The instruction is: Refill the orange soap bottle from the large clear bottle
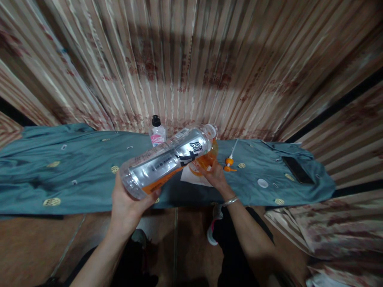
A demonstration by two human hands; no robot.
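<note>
A large clear plastic bottle (167, 159) with a silver and orange label lies tilted in my left hand (128, 203), whose fingers wrap round its base. Its uncapped-looking neck points up and to the right, over an orange see-through bottle (206, 159). My right hand (214, 175) is closed round that orange bottle, which stands on or just over a white paper sheet (194, 178). The large bottle hides part of it, so whether liquid flows cannot be seen. Right of this hand lies an orange pump head (229, 162) with a thin clear tube.
Behind the large bottle stands a small clear bottle (158, 133) with a black cap and pink label. A white round lid (263, 183) and a dark phone (297, 170) lie on the green cloth (89, 171). Striped curtains (179, 59) hang close behind the narrow table.
</note>
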